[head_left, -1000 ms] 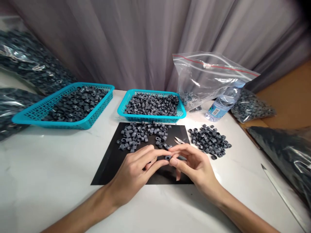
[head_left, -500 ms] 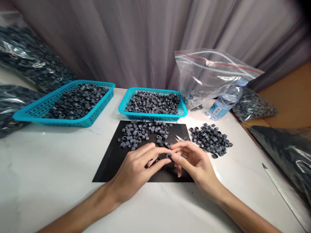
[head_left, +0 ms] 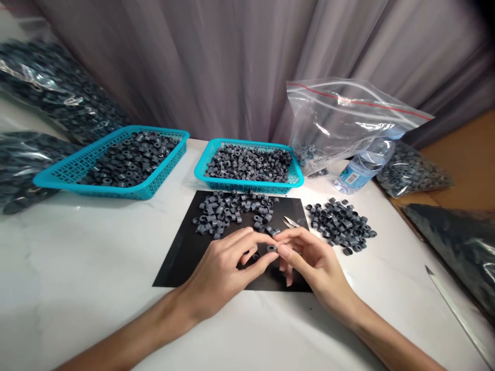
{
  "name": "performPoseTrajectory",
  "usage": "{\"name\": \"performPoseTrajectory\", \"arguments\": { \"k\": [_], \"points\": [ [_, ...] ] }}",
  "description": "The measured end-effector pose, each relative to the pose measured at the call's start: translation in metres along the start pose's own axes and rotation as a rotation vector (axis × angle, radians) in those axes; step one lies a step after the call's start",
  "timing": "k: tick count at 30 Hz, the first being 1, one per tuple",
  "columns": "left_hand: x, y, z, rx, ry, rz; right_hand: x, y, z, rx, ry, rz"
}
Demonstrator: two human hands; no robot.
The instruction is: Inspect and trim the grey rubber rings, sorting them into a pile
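Observation:
My left hand (head_left: 228, 257) and my right hand (head_left: 309, 257) meet over a black mat (head_left: 178, 263). Between their fingertips is a small dark grey plastic ring (head_left: 271, 248), its hole facing me. My left thumb and index finger close on it from the left; my right thumb and index finger pinch at its right side. Another ring (head_left: 256, 255) shows beneath my left fingers. Pointed metal blades (head_left: 290, 222) lie just beyond my right hand, their other end hidden. A loose heap of grey rings (head_left: 218, 211) covers the far part of the mat.
Two blue baskets, a left one (head_left: 143, 191) and a middle one (head_left: 247, 184), hold similar rings. More rings lie in a pile (head_left: 342, 226) to the right. Behind stand a zip bag (head_left: 340, 113) and a water bottle (head_left: 361, 167). Filled bags (head_left: 46, 87) flank the table; a pointed strip (head_left: 456, 309) lies right.
The view has shifted slightly, so everything sits a little further right. The ring between my fingers has tilted, and my left thumb has come up closer under it.

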State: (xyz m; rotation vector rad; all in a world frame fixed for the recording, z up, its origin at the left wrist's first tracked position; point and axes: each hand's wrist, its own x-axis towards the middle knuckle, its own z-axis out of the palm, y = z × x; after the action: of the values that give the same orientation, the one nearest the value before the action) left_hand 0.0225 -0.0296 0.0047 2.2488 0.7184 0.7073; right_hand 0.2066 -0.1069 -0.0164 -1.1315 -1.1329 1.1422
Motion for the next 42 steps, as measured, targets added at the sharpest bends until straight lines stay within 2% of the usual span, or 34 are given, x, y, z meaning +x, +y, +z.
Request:
{"name": "performPoseTrajectory", "arguments": {
  "k": [2, 4, 7, 10, 13, 16, 20, 25, 28, 32, 36, 42],
  "points": [
    [0.002, 0.001, -0.001, -0.133, 0.016, -0.142, -0.001, 0.002, 0.0, -0.144, 0.016, -0.041],
    [0.006, -0.001, -0.002, -0.319, 0.033, -0.295, -0.003, 0.005, 0.0, -0.359, 0.008, -0.151],
    [0.014, -0.007, -0.006, -0.638, 0.025, -0.471, -0.006, 0.01, 0.001, -0.632, -0.088, -0.356],
    [0.021, -0.012, -0.009, -0.885, -0.008, -0.592, -0.009, 0.012, 0.003, -0.8, -0.211, -0.445],
    [0.023, -0.013, -0.011, -0.93, -0.001, -0.634, -0.009, 0.012, 0.005, -0.955, -0.286, -0.455],
    [0.021, -0.013, -0.013, -0.814, 0.016, -0.589, -0.009, 0.012, 0.005, -1.009, -0.296, -0.46],
    [0.018, -0.013, -0.019, -0.604, -0.025, -0.524, -0.008, 0.013, 0.004, -0.928, -0.24, -0.457],
    [0.015, -0.005, -0.023, -0.007, -0.042, -0.286, -0.008, 0.015, 0.002, -0.837, -0.147, -0.426],
    [0.014, -0.003, -0.021, 0.221, -0.056, -0.236, -0.007, 0.016, 0.001, -0.819, -0.105, -0.424],
    [0.012, -0.008, -0.017, 0.316, -0.025, -0.182, -0.005, 0.017, 0.0, -0.809, -0.083, -0.418],
    [0.01, -0.013, -0.016, 0.329, -0.064, -0.112, -0.004, 0.018, -0.001, -0.804, -0.045, -0.394],
    [0.01, -0.012, -0.018, 0.36, -0.132, -0.156, -0.004, 0.016, -0.004, -0.848, -0.103, -0.367]
  ]
}}
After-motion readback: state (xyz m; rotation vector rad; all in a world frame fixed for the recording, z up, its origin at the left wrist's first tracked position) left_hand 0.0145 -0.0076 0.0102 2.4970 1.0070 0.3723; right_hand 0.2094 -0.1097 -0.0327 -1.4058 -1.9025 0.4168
